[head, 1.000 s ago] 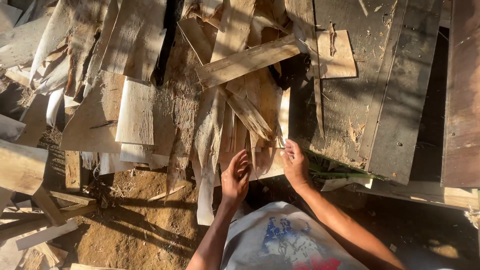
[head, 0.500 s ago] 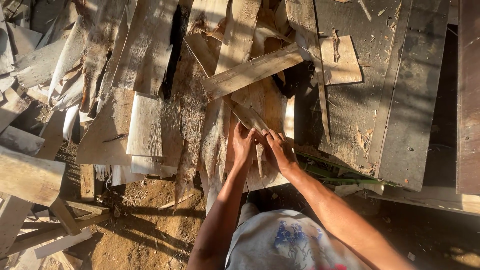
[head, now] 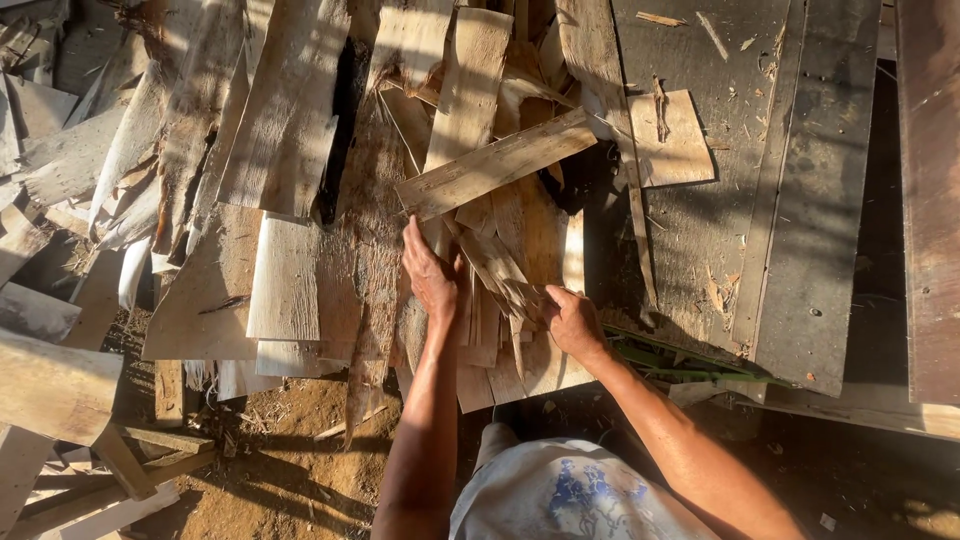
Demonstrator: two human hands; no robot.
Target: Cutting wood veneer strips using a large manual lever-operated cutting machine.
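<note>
Hands work the heap: right hand (head: 572,322) clamps a splintered pale wood strip (head: 500,270), left hand (head: 430,275) lies open and flat on the boards, best kept pressing while the strip is eased free.

no packages, labels, signs, screens

Overlapping wood slats (head: 300,160) are covering the pile, leaving no gaps around the hands (head: 432,275). A cross plank (head: 495,165) is lying just above them. Dark boards (head: 740,200) are blocking the right side. Bare ground (head: 290,460) at the pile's lower edge is staying open.
</note>
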